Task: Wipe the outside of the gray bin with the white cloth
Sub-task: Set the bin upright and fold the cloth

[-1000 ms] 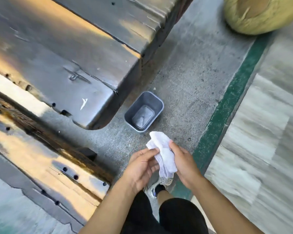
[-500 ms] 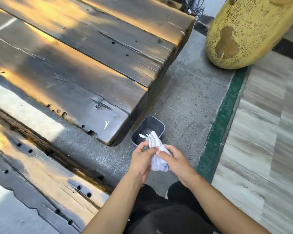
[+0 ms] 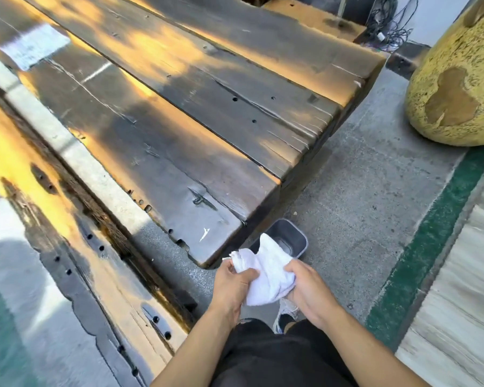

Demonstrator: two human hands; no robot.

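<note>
A small gray bin (image 3: pixel 294 238) stands upright on the concrete floor beside the corner of a dark wooden platform. Its near side is hidden behind a crumpled white cloth (image 3: pixel 266 272). Both hands hold that cloth above the floor, just in front of the bin. My left hand (image 3: pixel 234 286) grips its left edge, and my right hand (image 3: pixel 308 289) grips its right side from below. Neither hand touches the bin.
The dark wooden platform (image 3: pixel 179 121) fills the left and centre. A large yellow rounded pot (image 3: pixel 458 79) sits at the upper right. A green painted stripe (image 3: pixel 430 241) runs along the floor at the right, with pale tiles beyond. Cables (image 3: pixel 383 23) lie at the top.
The view has tilted up, so the bin sits lower in frame and is partly covered by the cloth. The hands have spread the cloth wider between them.
</note>
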